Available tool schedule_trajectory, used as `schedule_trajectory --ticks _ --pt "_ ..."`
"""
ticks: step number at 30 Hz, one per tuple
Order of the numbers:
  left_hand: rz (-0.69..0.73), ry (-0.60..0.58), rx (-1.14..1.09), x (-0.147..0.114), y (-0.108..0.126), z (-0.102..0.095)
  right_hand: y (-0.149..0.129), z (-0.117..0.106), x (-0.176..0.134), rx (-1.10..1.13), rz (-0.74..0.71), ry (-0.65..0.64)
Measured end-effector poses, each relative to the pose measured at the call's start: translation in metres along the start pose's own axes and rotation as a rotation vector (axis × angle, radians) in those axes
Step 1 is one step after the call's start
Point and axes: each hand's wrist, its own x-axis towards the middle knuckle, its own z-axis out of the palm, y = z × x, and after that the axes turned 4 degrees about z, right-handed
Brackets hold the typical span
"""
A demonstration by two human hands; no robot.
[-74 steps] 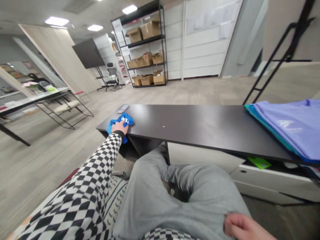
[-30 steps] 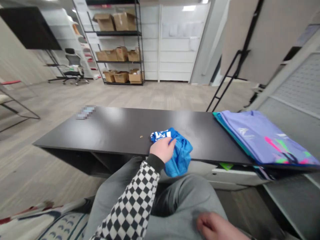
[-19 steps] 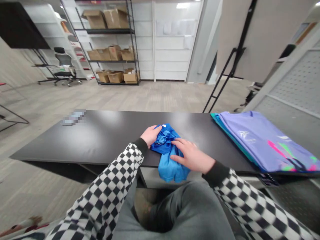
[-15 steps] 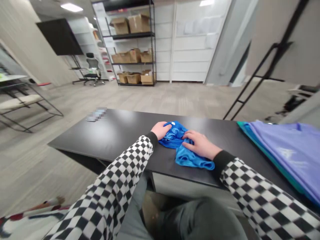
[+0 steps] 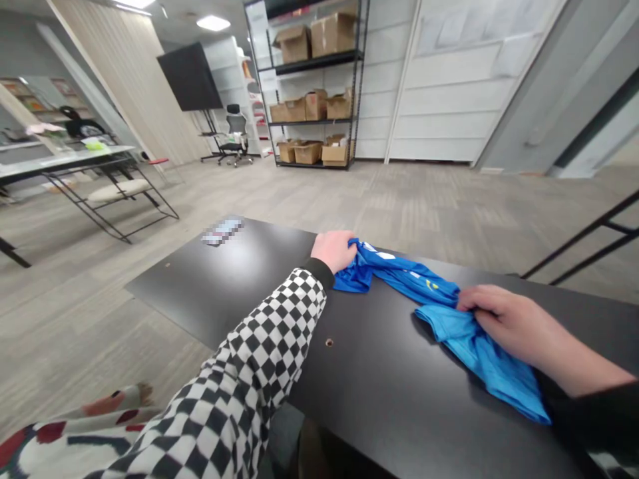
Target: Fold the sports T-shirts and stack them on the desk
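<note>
The blue garment (image 5: 414, 276) lies on the dark bench (image 5: 389, 392), running from the middle of the frame down towards the lower right, with one hand at each end of its darker stretch. It looks like a step of drawing the cloth out lengthwise.

The left hand (image 5: 333, 251), in the middle of the frame, has its fingers closed over the upper-left end of the cloth; a loose dark-blue flap hangs beneath them onto the bench. The right hand (image 5: 504, 322), at the right of the frame, has its fingers pinched together on the cloth where dark blue meets lighter blue — its fingertips are partly hidden in the folds. Between the hands the fabric is a narrow, gathered strip with white and yellow print, and the lighter part trails below the right hand, crumpled and askew.

Judging by those gathers, the next move calls for a firm hold at both ends and some opening out across the width, since pulling lengthwise alone could leave the strip bunched. The trailing part would want straightening too.

A pixelated flat item (image 5: 223, 230) rests on the bench towards the upper left, well apart from the cloth.
</note>
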Motion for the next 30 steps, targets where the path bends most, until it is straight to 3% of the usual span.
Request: schedule_trajectory --ticks 3,5,7,9,11,14,18,25,28,30 --pt "0.03 0.144 0.135 -0.01 0.01 -0.01 -0.004 -0.004 0.0 -0.033 -0.023 0.036" --pt "0.133 0.21 0.107 -0.017 0.026 -0.01 -0.016 -0.006 0.001 -0.029 0.004 0.027" --pt "0.325 0.13 0.007 -0.025 0.043 -0.004 -0.032 -0.008 0.001 -0.011 0.045 0.004" --pt "0.495 -0.048 -0.064 -0.031 0.056 0.006 -0.044 -0.008 0.001 0.011 0.086 -0.003" --pt "0.537 -0.181 -0.062 -0.033 0.06 0.014 -0.046 -0.008 0.0 0.002 0.143 0.022" --pt "0.457 -0.226 -0.047 -0.028 0.052 0.015 -0.036 -0.013 -0.005 -0.073 0.213 0.041" --pt "0.339 -0.185 -0.106 -0.022 0.036 -0.002 -0.019 -0.021 -0.009 -0.157 0.236 0.002" --pt "0.066 0.211 -0.053 -0.015 0.007 -0.017 -0.005 -0.024 -0.012 -0.349 0.339 0.114" --pt "-0.102 0.269 -0.02 -0.011 -0.016 -0.02 -0.001 -0.026 -0.014 -0.369 0.35 0.107" --pt "-0.179 0.281 -0.016 -0.011 -0.027 -0.024 0.0 -0.028 -0.015 -0.337 0.344 0.036"
